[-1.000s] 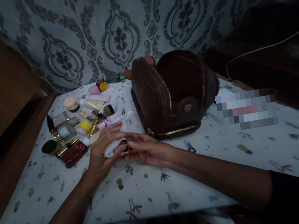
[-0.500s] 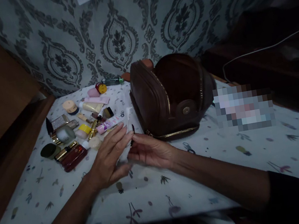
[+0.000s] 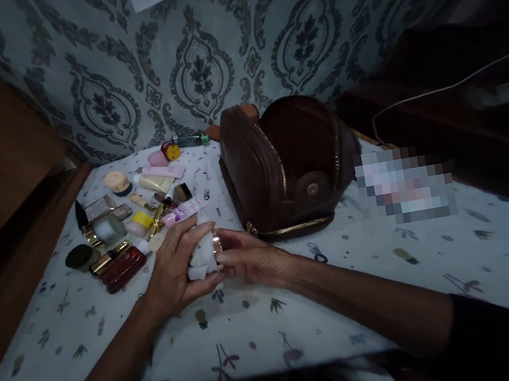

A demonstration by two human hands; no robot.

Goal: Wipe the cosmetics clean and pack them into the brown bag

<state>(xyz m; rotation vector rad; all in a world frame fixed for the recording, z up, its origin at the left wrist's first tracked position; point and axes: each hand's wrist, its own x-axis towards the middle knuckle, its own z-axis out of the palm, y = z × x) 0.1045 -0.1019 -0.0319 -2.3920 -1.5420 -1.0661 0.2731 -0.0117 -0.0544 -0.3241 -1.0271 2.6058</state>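
A crumpled white tissue or wipe (image 3: 201, 259) is cupped in my left hand (image 3: 169, 271), whose fingers curve over it. My right hand (image 3: 257, 260) grips a small round item with a shiny gold rim (image 3: 216, 243), pressed against the tissue; the fingers hide most of it, so its kind is unclear. Both hands meet just above the table, in front of a brown leather bag (image 3: 251, 171) with its zipped top gaping. Past my left hand lie a pink-and-white tube (image 3: 183, 212), a yellow-banded bottle (image 3: 139, 223) and a dark red case (image 3: 124, 269).
More cosmetics spread over the left of the patterned tablecloth (image 3: 256, 346), among them a cream jar (image 3: 117, 183), a frosted bottle (image 3: 109, 229) and a dark green lid (image 3: 81, 257). A pixelated item (image 3: 404, 185) lies right of the bag. A white cable (image 3: 451, 84) runs behind.
The tissue has turned and bunched up in my left hand, and the gold-rimmed item now shows between both hands. The camera view has shifted slightly.
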